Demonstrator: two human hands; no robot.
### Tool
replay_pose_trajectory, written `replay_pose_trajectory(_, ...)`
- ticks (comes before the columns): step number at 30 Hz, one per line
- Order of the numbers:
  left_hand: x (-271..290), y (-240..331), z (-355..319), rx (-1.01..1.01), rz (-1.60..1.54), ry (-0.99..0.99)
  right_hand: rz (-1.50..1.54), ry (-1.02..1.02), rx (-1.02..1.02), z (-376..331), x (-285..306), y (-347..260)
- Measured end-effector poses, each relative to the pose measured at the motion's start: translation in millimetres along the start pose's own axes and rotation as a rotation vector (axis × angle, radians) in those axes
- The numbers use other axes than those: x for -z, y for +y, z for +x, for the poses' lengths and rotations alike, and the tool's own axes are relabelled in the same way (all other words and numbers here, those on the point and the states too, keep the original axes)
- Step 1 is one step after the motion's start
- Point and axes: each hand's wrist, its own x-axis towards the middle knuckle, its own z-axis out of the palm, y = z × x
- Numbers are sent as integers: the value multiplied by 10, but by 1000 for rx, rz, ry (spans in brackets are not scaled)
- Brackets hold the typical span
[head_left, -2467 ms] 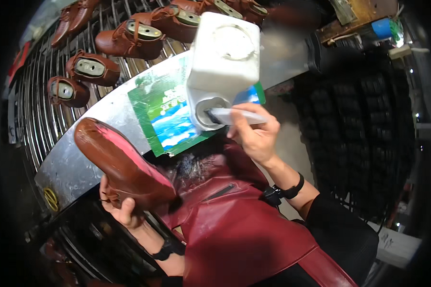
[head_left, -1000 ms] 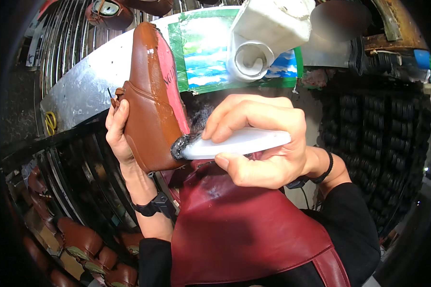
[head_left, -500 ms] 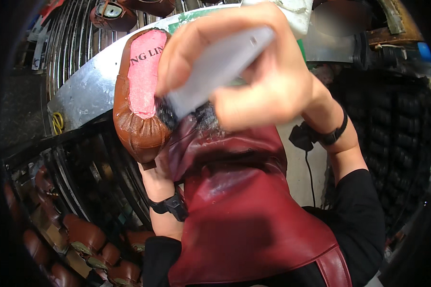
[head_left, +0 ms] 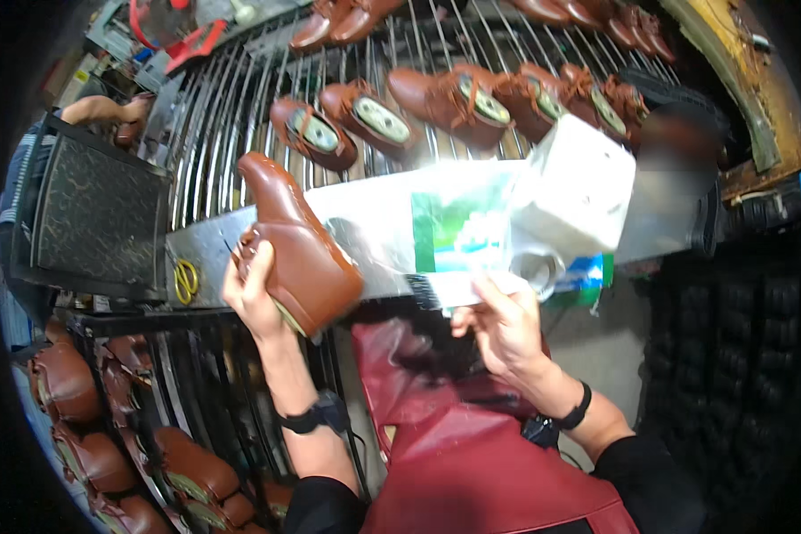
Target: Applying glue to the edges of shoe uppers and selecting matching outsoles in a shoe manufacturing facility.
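Note:
A brown leather shoe [head_left: 310,258] is raised over the near left end of the metal bench, its toe pointing away from me. My left hand [head_left: 256,294] is closed around its lace side, and the sole faces away from view. Farther right, my right hand [head_left: 512,334] grips the pale flat handle of a brush [head_left: 445,291] with dark bristles at its left end. The brush is apart from the shoe, beside a green and white plastic bag [head_left: 429,233] and a greyish ring-shaped thing [head_left: 536,270].
A white block-shaped container [head_left: 583,182] stands on the metal bench [head_left: 209,240], where yellow-handled scissors [head_left: 185,280] lie. Beyond it, a roller conveyor [head_left: 231,116] carries brown shoes [head_left: 383,120]. More shoes [head_left: 187,463] fill a rack lower left. Another person's hand [head_left: 120,109] shows far left.
The shoe has turned from its pink sole facing up to its leather side showing. My right hand and the brush have moved away from the shoe. The view takes in more of the conveyor.

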Motion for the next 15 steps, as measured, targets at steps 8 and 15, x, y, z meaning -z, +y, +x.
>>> replay_pose_trajectory(8, 163, -208, 2830, 54, 1411, 70, -127, 108, 155, 149, -162, -244)
replay_pose_trajectory(15, -183, -439, 2352, -41, 1103, 173, -235, 165, 138, 210, -189, -104)
